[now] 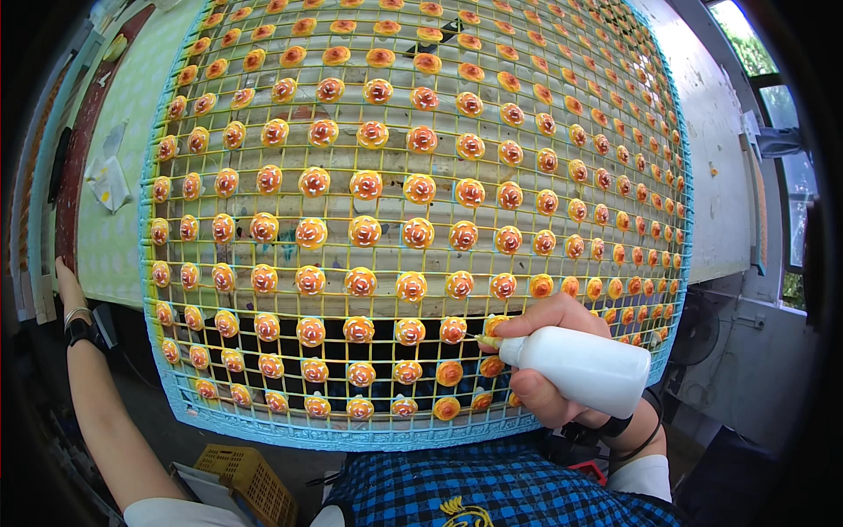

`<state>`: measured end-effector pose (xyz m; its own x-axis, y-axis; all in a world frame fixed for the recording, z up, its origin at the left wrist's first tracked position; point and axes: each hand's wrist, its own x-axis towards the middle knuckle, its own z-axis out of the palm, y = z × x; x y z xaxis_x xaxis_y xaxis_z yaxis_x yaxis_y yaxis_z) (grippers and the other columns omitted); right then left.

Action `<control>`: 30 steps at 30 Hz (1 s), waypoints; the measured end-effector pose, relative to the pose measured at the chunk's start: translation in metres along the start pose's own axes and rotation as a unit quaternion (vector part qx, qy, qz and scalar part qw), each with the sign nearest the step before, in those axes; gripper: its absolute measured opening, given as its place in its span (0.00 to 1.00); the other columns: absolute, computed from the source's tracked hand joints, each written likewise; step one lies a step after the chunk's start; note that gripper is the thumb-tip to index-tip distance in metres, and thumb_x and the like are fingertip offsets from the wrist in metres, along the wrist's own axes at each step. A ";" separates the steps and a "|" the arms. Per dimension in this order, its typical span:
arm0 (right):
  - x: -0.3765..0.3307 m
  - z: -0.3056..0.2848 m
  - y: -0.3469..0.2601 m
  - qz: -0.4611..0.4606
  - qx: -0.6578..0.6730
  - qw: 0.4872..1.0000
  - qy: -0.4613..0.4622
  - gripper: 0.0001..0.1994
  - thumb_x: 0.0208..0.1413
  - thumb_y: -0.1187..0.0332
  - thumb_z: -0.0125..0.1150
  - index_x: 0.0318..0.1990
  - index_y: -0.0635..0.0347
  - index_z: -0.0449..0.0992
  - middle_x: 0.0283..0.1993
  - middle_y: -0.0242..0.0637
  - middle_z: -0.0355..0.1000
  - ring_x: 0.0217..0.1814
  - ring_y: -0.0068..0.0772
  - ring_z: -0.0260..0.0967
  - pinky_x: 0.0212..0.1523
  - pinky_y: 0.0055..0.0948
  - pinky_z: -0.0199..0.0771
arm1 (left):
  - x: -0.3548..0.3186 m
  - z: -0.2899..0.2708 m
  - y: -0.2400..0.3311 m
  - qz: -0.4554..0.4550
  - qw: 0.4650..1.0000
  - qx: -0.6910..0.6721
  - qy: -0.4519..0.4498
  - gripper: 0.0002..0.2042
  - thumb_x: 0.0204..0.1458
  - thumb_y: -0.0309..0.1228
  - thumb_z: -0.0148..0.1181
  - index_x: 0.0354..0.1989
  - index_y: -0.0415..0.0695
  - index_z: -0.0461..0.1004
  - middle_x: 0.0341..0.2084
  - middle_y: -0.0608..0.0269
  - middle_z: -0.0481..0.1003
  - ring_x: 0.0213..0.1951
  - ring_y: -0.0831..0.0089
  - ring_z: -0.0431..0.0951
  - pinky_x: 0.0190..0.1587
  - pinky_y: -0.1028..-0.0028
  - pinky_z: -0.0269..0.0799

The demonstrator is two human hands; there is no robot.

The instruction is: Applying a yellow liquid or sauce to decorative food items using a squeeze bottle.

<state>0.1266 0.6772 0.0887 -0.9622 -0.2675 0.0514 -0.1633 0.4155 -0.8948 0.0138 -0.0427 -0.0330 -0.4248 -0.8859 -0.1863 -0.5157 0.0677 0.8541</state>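
Note:
A white squeeze bottle (584, 364) is gripped by my right hand (549, 386), tilted with its yellowish nozzle pointing left. The nozzle tip is close to an orange-and-yellow round piece (453, 330) on a wide wire grid (290, 303) framed in pale blue; whether it touches, I cannot tell. Rows of these small domed pieces cover the grid. Many, such as the piece (365, 231) near the middle, bear white strokes; a few near my right hand, like the plain piece (449, 373), show none. My left hand (68, 285) is at the table's left edge, fingers mostly hidden.
Below the grid lies a worn pale table (720, 176), with a light green cover (110, 237) at left and a stained white scrap (109, 183) on it. A yellow plastic crate (246, 479) stands low at left. A dark fan (694, 338) is at right.

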 end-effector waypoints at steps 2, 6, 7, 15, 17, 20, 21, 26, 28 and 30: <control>-0.002 -0.002 -0.005 0.040 0.033 0.999 -0.011 0.14 0.39 0.61 0.61 0.30 0.60 0.70 0.24 0.34 0.67 0.20 0.29 0.67 0.19 0.21 0.66 | 0.006 -0.017 0.004 0.016 1.000 -0.007 -0.008 0.27 0.48 0.50 0.38 0.43 0.36 0.66 0.38 0.56 0.69 0.39 0.66 0.66 0.45 0.75 0.56; -0.004 -0.001 -0.007 0.087 0.074 0.993 -0.012 0.15 0.39 0.60 0.62 0.31 0.60 0.70 0.24 0.34 0.67 0.19 0.29 0.67 0.20 0.21 0.66 | 0.000 -0.011 0.003 0.018 1.000 -0.002 -0.008 0.27 0.48 0.50 0.38 0.42 0.36 0.66 0.38 0.57 0.69 0.39 0.67 0.66 0.45 0.75 0.56; -0.004 -0.001 -0.007 0.084 0.065 0.994 -0.015 0.15 0.39 0.60 0.62 0.32 0.60 0.70 0.24 0.34 0.68 0.19 0.29 0.67 0.20 0.21 0.66 | -0.003 -0.010 0.004 0.019 1.000 0.000 -0.008 0.27 0.48 0.50 0.38 0.42 0.36 0.66 0.37 0.57 0.69 0.39 0.67 0.66 0.45 0.75 0.56; -0.002 -0.001 -0.005 0.058 0.048 0.997 -0.020 0.15 0.39 0.60 0.61 0.32 0.60 0.70 0.24 0.34 0.68 0.20 0.29 0.68 0.20 0.21 0.66 | -0.007 0.000 0.002 0.008 1.000 -0.011 -0.002 0.27 0.48 0.50 0.39 0.42 0.36 0.66 0.37 0.57 0.69 0.39 0.67 0.66 0.45 0.75 0.56; -0.001 -0.003 -0.006 0.052 0.032 0.998 -0.035 0.15 0.39 0.61 0.61 0.32 0.60 0.70 0.24 0.34 0.68 0.20 0.29 0.68 0.20 0.21 0.66 | 0.003 -0.004 -0.001 0.008 1.000 -0.009 -0.006 0.27 0.47 0.51 0.39 0.42 0.36 0.66 0.37 0.57 0.69 0.39 0.67 0.66 0.45 0.76 0.56; -0.002 -0.005 -0.007 0.042 0.051 0.997 -0.033 0.15 0.39 0.61 0.61 0.31 0.61 0.70 0.24 0.36 0.68 0.20 0.29 0.68 0.21 0.21 0.67 | 0.024 -0.028 -0.005 0.089 0.995 0.033 0.028 0.28 0.47 0.51 0.39 0.41 0.36 0.66 0.37 0.57 0.69 0.39 0.67 0.66 0.45 0.75 0.56; -0.001 -0.004 -0.006 0.045 0.048 0.997 -0.032 0.15 0.39 0.61 0.61 0.31 0.61 0.70 0.24 0.36 0.68 0.20 0.29 0.68 0.21 0.21 0.67 | 0.024 -0.022 -0.008 0.087 0.995 0.033 0.024 0.28 0.47 0.51 0.39 0.41 0.36 0.66 0.37 0.57 0.69 0.39 0.67 0.66 0.45 0.75 0.56; 0.000 0.001 -0.003 0.000 0.025 1.000 -0.011 0.15 0.38 0.61 0.62 0.31 0.63 0.71 0.23 0.36 0.69 0.20 0.28 0.69 0.19 0.20 0.67 | 0.020 -0.005 -0.013 0.095 0.994 0.045 0.024 0.29 0.46 0.51 0.39 0.41 0.35 0.66 0.38 0.56 0.69 0.39 0.66 0.66 0.46 0.75 0.55; -0.001 0.003 -0.003 0.004 0.030 1.000 -0.009 0.15 0.38 0.62 0.62 0.31 0.63 0.71 0.23 0.36 0.69 0.20 0.27 0.69 0.19 0.20 0.67 | 0.019 -0.008 -0.012 0.101 0.993 0.053 0.030 0.29 0.46 0.51 0.39 0.42 0.35 0.66 0.38 0.55 0.69 0.39 0.66 0.66 0.46 0.75 0.55; -0.001 0.003 -0.003 0.006 0.037 0.999 -0.007 0.15 0.38 0.62 0.62 0.31 0.63 0.71 0.23 0.35 0.69 0.20 0.27 0.69 0.19 0.19 0.67 | 0.020 -0.014 -0.010 0.109 0.991 0.062 0.037 0.29 0.46 0.51 0.39 0.42 0.34 0.66 0.38 0.55 0.69 0.40 0.66 0.66 0.46 0.75 0.55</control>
<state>0.1285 0.6739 0.0902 -0.9608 -0.2750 0.0342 -0.1341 0.3537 -0.9257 0.0211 -0.0675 -0.0387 -0.4826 -0.8751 0.0365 -0.5076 0.3134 0.8025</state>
